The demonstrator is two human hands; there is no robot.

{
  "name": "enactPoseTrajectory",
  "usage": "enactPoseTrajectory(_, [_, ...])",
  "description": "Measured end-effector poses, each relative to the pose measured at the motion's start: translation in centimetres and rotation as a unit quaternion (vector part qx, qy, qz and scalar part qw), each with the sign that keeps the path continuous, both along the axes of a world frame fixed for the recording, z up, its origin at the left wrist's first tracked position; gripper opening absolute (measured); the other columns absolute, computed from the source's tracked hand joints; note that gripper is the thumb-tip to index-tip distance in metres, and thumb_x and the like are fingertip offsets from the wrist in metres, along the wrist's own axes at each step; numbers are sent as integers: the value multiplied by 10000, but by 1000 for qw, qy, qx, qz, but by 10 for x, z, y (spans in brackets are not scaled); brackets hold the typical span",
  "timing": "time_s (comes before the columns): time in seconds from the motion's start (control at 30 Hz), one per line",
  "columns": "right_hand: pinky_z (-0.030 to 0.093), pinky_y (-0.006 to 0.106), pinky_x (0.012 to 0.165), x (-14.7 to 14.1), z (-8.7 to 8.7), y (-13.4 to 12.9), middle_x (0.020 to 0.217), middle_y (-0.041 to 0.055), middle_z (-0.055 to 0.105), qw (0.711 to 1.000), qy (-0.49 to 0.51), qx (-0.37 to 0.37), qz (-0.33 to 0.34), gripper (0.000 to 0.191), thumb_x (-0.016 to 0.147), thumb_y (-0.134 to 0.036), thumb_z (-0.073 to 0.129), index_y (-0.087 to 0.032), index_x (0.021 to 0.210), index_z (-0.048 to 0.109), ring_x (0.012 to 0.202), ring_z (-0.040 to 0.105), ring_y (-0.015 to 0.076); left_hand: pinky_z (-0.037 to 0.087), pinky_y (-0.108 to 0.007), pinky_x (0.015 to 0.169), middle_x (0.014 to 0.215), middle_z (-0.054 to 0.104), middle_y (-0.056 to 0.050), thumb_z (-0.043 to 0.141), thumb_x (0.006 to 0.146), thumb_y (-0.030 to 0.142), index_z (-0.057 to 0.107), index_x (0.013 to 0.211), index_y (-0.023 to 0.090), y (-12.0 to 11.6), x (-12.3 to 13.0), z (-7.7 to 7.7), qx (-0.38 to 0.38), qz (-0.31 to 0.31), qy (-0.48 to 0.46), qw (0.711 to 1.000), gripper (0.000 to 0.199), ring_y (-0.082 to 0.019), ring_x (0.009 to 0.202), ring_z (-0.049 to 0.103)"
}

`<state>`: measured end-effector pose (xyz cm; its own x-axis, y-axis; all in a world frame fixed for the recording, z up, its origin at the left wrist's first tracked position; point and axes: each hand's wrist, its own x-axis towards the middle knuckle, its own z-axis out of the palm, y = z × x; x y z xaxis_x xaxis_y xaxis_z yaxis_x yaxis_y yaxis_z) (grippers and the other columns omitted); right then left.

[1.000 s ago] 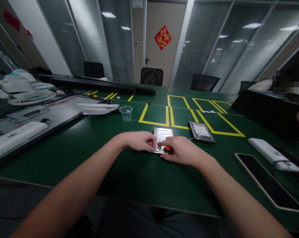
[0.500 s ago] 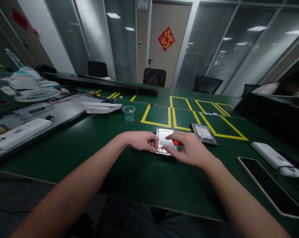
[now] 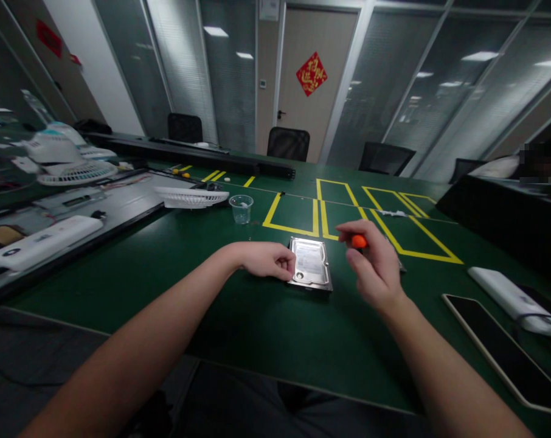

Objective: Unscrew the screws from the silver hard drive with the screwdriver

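Note:
A silver hard drive (image 3: 309,263) lies flat on the green table, its lid and label facing up. At its left edge my left hand (image 3: 272,261) is closed, fingers curled and thumb at the drive's near left corner. My right hand (image 3: 373,261) is raised to the right of the drive, apart from it. An orange rounded piece (image 3: 359,241), perhaps a tool's handle, sits in the curled fingers of this hand, with thumb and index finger apart; the rest of it is hidden. Behind that hand, a second hard drive (image 3: 402,266) is mostly covered.
A clear plastic cup (image 3: 241,210) stands beyond my left hand. White fan parts (image 3: 191,196) and a large panel (image 3: 134,190) occupy the left. To the right are a phone (image 3: 499,350), a white power strip (image 3: 515,301) and a black box (image 3: 499,225). Yellow tape (image 3: 289,230) marks the table.
My right hand has lifted off the hard drive and moved right with the orange piece, uncovering the drive's right side and covering most of the second drive. My left hand stays at the drive's edge.

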<state>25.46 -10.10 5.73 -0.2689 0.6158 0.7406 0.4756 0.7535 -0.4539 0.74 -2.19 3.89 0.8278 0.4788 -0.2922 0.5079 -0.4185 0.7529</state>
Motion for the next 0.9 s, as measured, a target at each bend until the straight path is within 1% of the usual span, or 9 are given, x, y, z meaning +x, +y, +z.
enactPoseTrajectory(0.07, [460,410,802,0,-1,1,1014,73,601,997,74,0,-9,241,920,-225,508,-240,1134,616,904,568,238,460,-262,748,948,663,-25,657,899,322,646,1005,175,0,0,0,-1,-1,-1,1000,181,-157,860,591])
enactPoseTrajectory(0.17, [473,414,838,-3,1,3,1040,70,608,984,173,22,-23,158,951,-256,548,-253,1097,609,905,578,229,460,-268,772,990,685,-34,644,910,331,642,1014,177,1,-1,0,-4,-3,-4,1000,187,-160,891,601])
enactPoseTrajectory(0.33, [486,420,940,-5,12,5,1039,69,664,965,255,56,-20,104,992,-316,571,-261,1079,590,990,628,224,459,-268,769,968,685,-32,646,901,311,644,1001,175,2,-2,-2,-11,-6,-14,1000,169,-160,882,601])
enactPoseTrajectory(0.37, [496,411,925,-5,13,6,1035,66,674,962,269,49,-7,96,1000,-322,562,-263,1072,584,964,636,214,459,-268,766,963,685,-32,646,901,308,646,999,174,3,-2,-3,-10,-6,-16,1000,166,-159,877,601])
enactPoseTrajectory(0.43, [524,379,835,-5,13,7,1042,60,684,955,293,2,38,87,1013,-330,539,-267,1068,564,864,646,187,460,-268,762,966,687,-36,643,905,310,650,1000,171,3,-2,-3,-7,-6,-15,1000,169,-161,876,602])
enactPoseTrajectory(0.53, [537,339,710,-6,8,8,1040,49,676,946,291,-102,102,103,1023,-362,515,-279,1083,531,771,658,168,462,-269,759,986,687,-44,638,910,316,652,1016,168,3,-3,-3,-5,-8,-13,1000,183,-165,886,603])
enactPoseTrajectory(0.63, [561,351,726,-11,1,8,993,38,671,941,265,-171,126,140,1022,-404,509,-294,1108,505,816,692,185,464,-268,755,984,686,-41,638,908,310,649,1023,171,4,-2,-4,-6,-12,-13,1000,181,-164,881,604])
enactPoseTrajectory(0.77, [551,340,703,-19,-8,8,953,35,675,938,246,-193,148,176,1011,-416,538,-282,1117,492,833,700,194,462,-268,755,964,682,-34,635,908,318,643,1018,175,5,-1,-6,-6,-12,-11,1000,180,-162,871,599])
enactPoseTrajectory(0.9, [535,334,703,-23,-12,9,940,34,676,941,225,-202,152,167,1026,-409,508,-279,1126,474,827,687,186,457,-266,761,946,675,-28,631,903,312,632,1011,180,5,0,-6,-11,-7,-9,1000,171,-161,865,595])
